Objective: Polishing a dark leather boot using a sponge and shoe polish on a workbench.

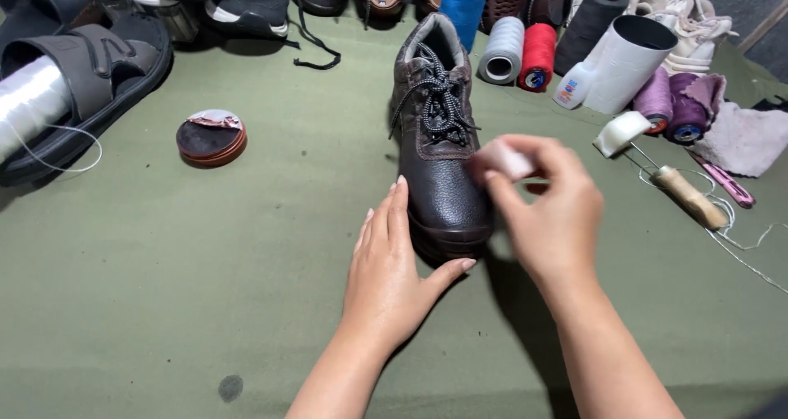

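Standing upright on the green cloth (164, 304), the dark brown laced boot (439, 140) is placed near the middle of the work surface, toe toward the wearer of the camera. The boot's toe is braced by the left hand (394, 271): its fingers are laid flat and spread along the near left side of the toe cap, the thumb hooked under the front of the sole, so nothing is pinched. At the right side of the boot's vamp a small pale pad, perhaps cloth or sponge (505, 158), is pinched between the fingertips of the right hand (550, 214) and is pressed against, or held just at, the leather; actual contact cannot be told for certain.

For the rubbing to be done well, it is judged that the boot should be kept steady by the left hand while light, even strokes are made over the grained leather, the laces being avoided.

Left of the boot an open round tin of dark polish (211, 138) is seen. Behind the boot, spools of thread (519, 51) are lined up. Right of the boot lies a wooden-handled awl (688, 196) with loose thread. Far left of the boot a black sandal (90, 82) is set.
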